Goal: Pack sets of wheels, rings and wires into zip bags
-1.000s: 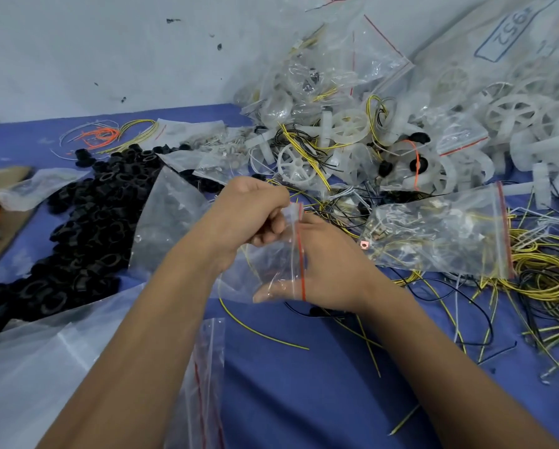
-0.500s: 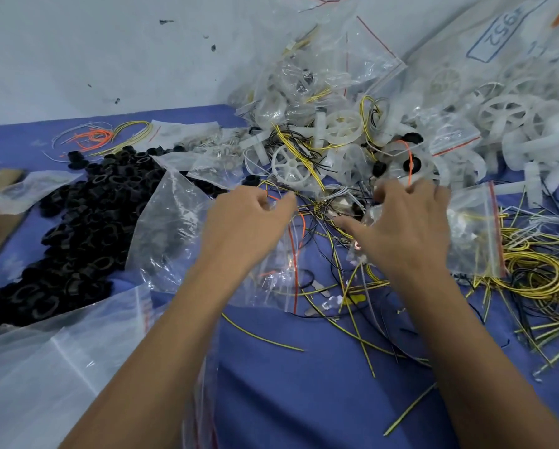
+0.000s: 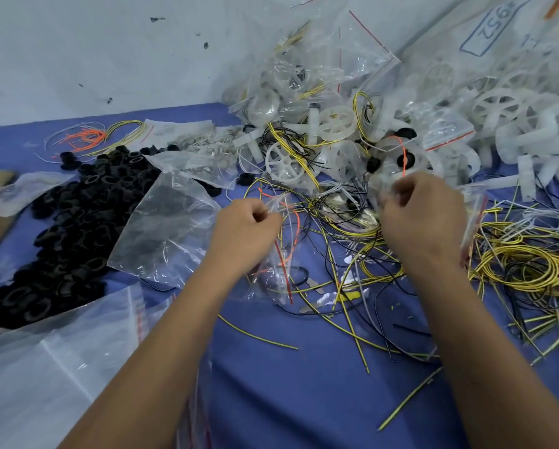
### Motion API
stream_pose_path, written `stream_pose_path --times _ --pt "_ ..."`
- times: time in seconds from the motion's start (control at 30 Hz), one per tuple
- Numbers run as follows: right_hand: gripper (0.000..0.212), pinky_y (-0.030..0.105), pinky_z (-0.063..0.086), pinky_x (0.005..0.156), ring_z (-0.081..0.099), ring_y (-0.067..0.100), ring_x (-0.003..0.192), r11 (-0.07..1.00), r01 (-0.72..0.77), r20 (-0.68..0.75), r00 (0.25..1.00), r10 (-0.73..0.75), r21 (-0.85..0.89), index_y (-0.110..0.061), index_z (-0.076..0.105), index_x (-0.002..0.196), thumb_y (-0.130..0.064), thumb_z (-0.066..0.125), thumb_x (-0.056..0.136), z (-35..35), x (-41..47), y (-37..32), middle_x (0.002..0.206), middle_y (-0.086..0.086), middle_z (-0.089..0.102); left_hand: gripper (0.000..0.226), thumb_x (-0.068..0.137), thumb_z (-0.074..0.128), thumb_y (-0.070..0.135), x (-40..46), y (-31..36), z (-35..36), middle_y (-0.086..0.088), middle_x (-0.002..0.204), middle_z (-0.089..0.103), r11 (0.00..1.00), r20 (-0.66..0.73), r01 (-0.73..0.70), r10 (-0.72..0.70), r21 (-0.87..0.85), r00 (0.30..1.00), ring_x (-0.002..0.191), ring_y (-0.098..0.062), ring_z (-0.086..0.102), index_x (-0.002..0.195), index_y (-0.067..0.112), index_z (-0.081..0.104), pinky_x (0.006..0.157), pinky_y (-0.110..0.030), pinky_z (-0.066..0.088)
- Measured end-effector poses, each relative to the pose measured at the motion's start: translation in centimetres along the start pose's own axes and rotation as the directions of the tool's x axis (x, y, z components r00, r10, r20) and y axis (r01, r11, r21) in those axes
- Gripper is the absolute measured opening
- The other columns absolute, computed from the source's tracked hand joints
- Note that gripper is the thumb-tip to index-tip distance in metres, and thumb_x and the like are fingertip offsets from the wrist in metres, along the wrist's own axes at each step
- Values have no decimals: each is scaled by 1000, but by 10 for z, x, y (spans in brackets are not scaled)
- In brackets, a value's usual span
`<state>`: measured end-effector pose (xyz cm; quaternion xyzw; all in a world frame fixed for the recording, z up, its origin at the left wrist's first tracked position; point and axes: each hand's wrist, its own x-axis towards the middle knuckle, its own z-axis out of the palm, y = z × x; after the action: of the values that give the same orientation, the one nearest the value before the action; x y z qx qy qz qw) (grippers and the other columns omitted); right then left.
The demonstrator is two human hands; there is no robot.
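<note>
left hand: the left hand point(image 3: 245, 228) is curling its fingers round the mouth of a small clear zip bag point(image 3: 276, 254), pinching the film near the red seal strip; the grip is grasping the bag.
right hand: the right hand point(image 3: 424, 218) is hovering over the wire tangle with fingers curled and blurred; it seems to be pinching thin wire or clear film, but i cannot tell which, or whether the grip is really clenched.
zip bag: it is hanging and crumpling below the left hand, its lower end lying on the blue surface point(image 3: 304, 400), just beside the loose wires.
wires: yellow and black wires point(image 3: 524, 267) are sprawling in loops to the right and between the hands; a few single strands are lying apart nearer the person.
wheels: white spoked wheels point(image 3: 284, 162) are piling up behind the hands, mixed with filled bags against the wall.
rings: black rings point(image 3: 87, 202) are heaped on the left, well apart from the right hand, partly under a larger clear bag point(image 3: 168, 231).
handling: the bag is likely feather-light, limp and slippery, so taking it by the stiffer seal edge should be keeping the mouth open. the wires look springy and prone to snagging; lifting one by its middle loop is probably safer than pulling an end. wheels and rings look rigid and light, easy to pinch by the rim.
</note>
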<state>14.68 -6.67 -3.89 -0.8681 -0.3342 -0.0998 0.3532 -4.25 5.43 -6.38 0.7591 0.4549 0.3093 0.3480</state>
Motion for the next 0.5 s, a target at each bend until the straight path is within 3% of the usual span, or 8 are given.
stream_pose_path --times 0.1,0.17,0.23,0.3,0.4,0.43,0.5 --pt "24 36 46 86 59 19 92 961 132 -274 960 -63 243 -11 67 101 -30 53 103 -2 0 -10 93 2 67 24 87 53 15 -1 0 0 -8 52 51 991 8 43 -43 -125 999 34 -23 55 75 -6 52 37 -23 38" --pt "22 15 39 68 50 -3 76 850 198 -317 948 -39 488 -10 58 98 -26 45 107 -4 -5 -20 81 -10 54 25 87 52 13 -2 1 1 -13 55 49 980 10 83 -83 -183 997 33 -24 51 77 -10 48 36 -24 36" --pt "21 11 36 59 44 -6 65 755 142 -234 972 15 640 -11 49 98 -24 38 110 0 -11 -27 76 -13 45 25 87 51 13 -3 1 4 -13 54 49 960 29 137 -134 -243 991 33 -23 48 75 -8 44 38 -25 36" --pt "22 30 40 62 41 2 63 682 -20 -34 997 65 731 -12 47 99 -26 35 111 9 -17 -32 76 -7 46 24 88 50 13 -5 3 8 -8 49 52 938 58 192 -183 -289 981 32 -21 48 71 -5 49 40 -24 38" --pt "15 33 48 60 50 12 68 388 -333 315 942 113 859 -14 49 99 -24 45 109 22 -26 -41 83 4 54 24 92 52 14 -7 5 11 -2 47 55 901 118 243 -215 -360 969 34 -16 50 72 2 58 38 -20 40" --pt "10 30 49 57 53 12 67 304 -373 360 928 99 877 -14 50 100 -20 49 108 24 -29 -44 83 4 57 25 94 54 17 -7 5 12 -1 47 56 890 128 253 -220 -380 967 34 -15 50 71 6 57 37 -20 40" --pt "5 25 47 57 55 13 67 274 -335 337 941 41 902 -16 53 103 -11 53 105 28 -34 -45 82 2 62 27 94 55 20 -7 6 11 -1 48 55 871 123 263 -233 -416 965 34 -16 48 69 11 55 37 -20 38"
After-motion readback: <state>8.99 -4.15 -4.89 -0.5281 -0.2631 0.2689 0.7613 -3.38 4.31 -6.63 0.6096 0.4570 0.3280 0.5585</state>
